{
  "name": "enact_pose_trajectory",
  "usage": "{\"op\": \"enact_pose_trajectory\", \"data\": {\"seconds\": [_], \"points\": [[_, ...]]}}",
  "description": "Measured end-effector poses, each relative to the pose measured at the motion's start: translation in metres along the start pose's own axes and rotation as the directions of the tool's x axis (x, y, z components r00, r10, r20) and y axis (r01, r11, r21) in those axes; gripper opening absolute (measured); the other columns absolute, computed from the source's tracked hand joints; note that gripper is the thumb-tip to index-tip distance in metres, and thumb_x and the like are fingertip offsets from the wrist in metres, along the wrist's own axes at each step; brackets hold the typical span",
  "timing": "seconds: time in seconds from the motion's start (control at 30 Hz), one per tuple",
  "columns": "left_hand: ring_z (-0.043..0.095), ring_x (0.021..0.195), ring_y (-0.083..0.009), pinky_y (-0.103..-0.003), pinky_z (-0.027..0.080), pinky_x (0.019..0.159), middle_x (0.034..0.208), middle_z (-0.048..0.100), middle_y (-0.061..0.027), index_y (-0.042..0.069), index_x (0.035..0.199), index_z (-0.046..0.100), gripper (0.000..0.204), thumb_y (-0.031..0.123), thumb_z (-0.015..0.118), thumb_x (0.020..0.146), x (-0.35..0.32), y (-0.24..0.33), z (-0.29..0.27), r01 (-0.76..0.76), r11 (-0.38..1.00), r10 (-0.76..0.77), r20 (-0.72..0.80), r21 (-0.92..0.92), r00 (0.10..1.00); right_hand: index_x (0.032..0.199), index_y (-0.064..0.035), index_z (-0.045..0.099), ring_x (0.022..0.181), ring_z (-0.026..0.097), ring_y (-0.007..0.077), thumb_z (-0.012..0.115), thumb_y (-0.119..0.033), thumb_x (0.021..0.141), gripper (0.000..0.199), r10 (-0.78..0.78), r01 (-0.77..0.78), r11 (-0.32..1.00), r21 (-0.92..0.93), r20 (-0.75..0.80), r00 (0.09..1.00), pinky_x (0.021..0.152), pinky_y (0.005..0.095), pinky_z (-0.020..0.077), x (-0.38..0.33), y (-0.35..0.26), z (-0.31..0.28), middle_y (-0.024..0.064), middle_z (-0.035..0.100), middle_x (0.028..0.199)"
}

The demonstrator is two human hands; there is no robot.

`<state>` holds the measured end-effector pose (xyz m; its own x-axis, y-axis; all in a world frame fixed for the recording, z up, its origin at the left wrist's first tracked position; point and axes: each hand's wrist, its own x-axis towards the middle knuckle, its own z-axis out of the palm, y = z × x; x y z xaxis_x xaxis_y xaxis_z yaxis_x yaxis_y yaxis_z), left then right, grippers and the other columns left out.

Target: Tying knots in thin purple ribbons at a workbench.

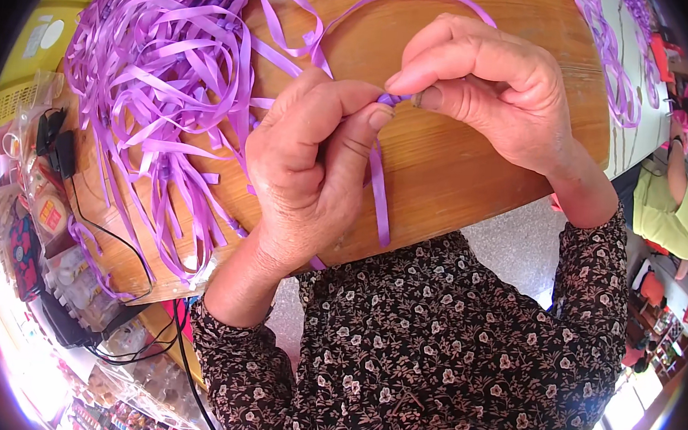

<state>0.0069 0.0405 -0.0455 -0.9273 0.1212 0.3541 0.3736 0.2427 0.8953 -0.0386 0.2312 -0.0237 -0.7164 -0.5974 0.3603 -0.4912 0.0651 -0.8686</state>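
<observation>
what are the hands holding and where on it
Both the left hand and right hand pinch one purple ribbon at a small knot between their fingertips; its tail hangs below.

Bright daylight, sharp centre, glare lower left, fisheye bending with dark corners.

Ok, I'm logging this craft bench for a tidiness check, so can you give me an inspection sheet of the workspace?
Surface: round wooden table, mostly bare near the hands.
Job's things: purple ribbon pinched between both hands, one end hanging down.
Clutter: ribbon pile heaped on the table's left; yellow basket beyond it.
Hands: left hand and right hand both shut on the ribbon.
Cables: black cable over the table's left edge.
Surroundings: another person at right; more ribbon loops on a second table.
</observation>
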Motion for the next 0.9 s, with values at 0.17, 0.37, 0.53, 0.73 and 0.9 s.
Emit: {"op": "enact_pose_trajectory", "data": {"seconds": [0.17, 0.37, 0.53, 0.73, 0.9], "points": [[0.044, 0.054, -0.0135, -0.026, 0.035, 0.049, 0.061, 0.048, -0.0036, 0.001, 0.083, 0.062, 0.007, -0.003, 0.065, 0.078, -0.001, 0.0, 0.001, 0.054, 0.998, -0.054, -0.014, -0.024, 0.998, 0.095, -0.0001, 0.066, 0.083, 0.057, 0.013, 0.063, 0.006, 0.079, 0.017, 0.004, -0.003, 1.0, 0.017, -0.024, 1.0, 0.071, 0.0225, 0.0451, 0.0, 0.001, 0.001, 0.0067, 0.06, 0.09], [0.044, 0.055, -0.0131, -0.026, 0.036, 0.05, 0.062, 0.048, -0.0035, 0.001, 0.083, 0.062, 0.007, -0.003, 0.065, 0.078, -0.002, 0.0, 0.001, 0.063, 0.997, -0.064, -0.023, -0.043, 0.998, 0.096, 0.0023, 0.064, 0.085, 0.057, 0.0123, 0.061, 0.007, 0.081, 0.016, 0.128, -0.12, 0.982, 0.143, -0.053, 0.99, 0.073, 0.022, 0.0448, -0.003, -0.002, 0.006, 0.0078, 0.06, 0.092], [0.044, 0.055, -0.0129, -0.025, 0.036, 0.05, 0.062, 0.048, -0.003, 0.001, 0.084, 0.061, 0.007, -0.003, 0.064, 0.079, -0.002, 0.002, 0.0, 0.108, 0.992, -0.11, -0.031, -0.06, 0.993, 0.1, 0.0028, 0.062, 0.086, 0.056, 0.0126, 0.059, 0.008, 0.082, 0.019, 0.194, -0.177, 0.956, 0.233, -0.05, 0.98, 0.074, 0.0219, 0.0447, -0.004, -0.004, 0.005, 0.0087, 0.06, 0.094], [0.044, 0.055, -0.0116, -0.024, 0.036, 0.051, 0.063, 0.048, -0.0023, 0.001, 0.084, 0.061, 0.007, -0.003, 0.064, 0.079, -0.002, 0.001, -0.002, 0.06, 0.998, -0.061, -0.037, -0.034, 0.997, 0.1, 0.0032, 0.061, 0.088, 0.056, 0.0131, 0.057, 0.009, 0.083, 0.019, 0.142, -0.139, 0.985, 0.104, -0.023, 0.99, 0.074, 0.0215, 0.0443, -0.005, -0.001, -0.002, 0.0095, 0.059, 0.096], [0.039, 0.059, -0.0016, -0.015, 0.031, 0.054, 0.071, 0.048, 0.0042, 0.0, 0.09, 0.062, 0.006, 0.001, 0.056, 0.089, -0.003, -0.001, -0.005, 0.058, 0.998, -0.058, 0.002, -0.022, 0.998, 0.099, 0.0033, 0.061, 0.086, 0.056, 0.0129, 0.057, 0.009, 0.082, 0.018, 0.119, -0.116, 0.992, 0.057, -0.047, 0.992, 0.073, 0.0217, 0.044, -0.005, -0.003, -0.002, 0.0097, 0.06, 0.096]]}}
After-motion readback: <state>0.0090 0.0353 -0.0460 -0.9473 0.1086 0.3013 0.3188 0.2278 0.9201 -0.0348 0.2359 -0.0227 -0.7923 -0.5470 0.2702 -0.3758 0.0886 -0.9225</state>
